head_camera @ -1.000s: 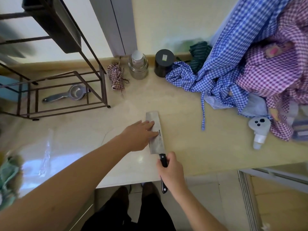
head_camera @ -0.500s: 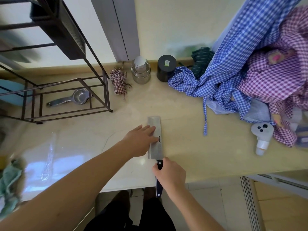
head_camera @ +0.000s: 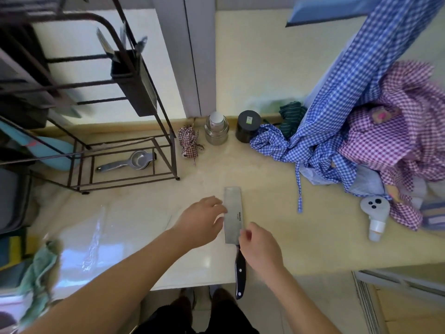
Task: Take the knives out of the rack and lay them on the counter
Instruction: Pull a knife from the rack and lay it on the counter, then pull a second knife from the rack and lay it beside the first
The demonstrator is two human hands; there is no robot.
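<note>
A cleaver point(head_camera: 233, 213) with a wide steel blade and a black handle lies flat on the cream counter point(head_camera: 277, 232), its handle sticking out over the front edge. My left hand point(head_camera: 201, 221) hovers just left of the blade, fingers loose, holding nothing. Just right of where blade meets handle is my right hand point(head_camera: 261, 249), off the handle and empty. The dark metal rack point(head_camera: 101, 97) stands at the back left; a dark holder point(head_camera: 134, 80) on its side has utensils poking out of the top, blurred.
A metal squeezer point(head_camera: 130, 161) lies on the rack's bottom shelf. A glass jar point(head_camera: 216, 128), a black canister point(head_camera: 248, 126) and a small checked bundle point(head_camera: 189, 143) stand by the wall. Checked cloths point(head_camera: 361, 131) pile up right, beside a white bottle point(head_camera: 375, 215). A green rag point(head_camera: 38, 266) hangs at left.
My right hand has let go of the cleaver's handle and lifted off to the right. My left hand has slid off the blade to its left. The view has tilted up.
</note>
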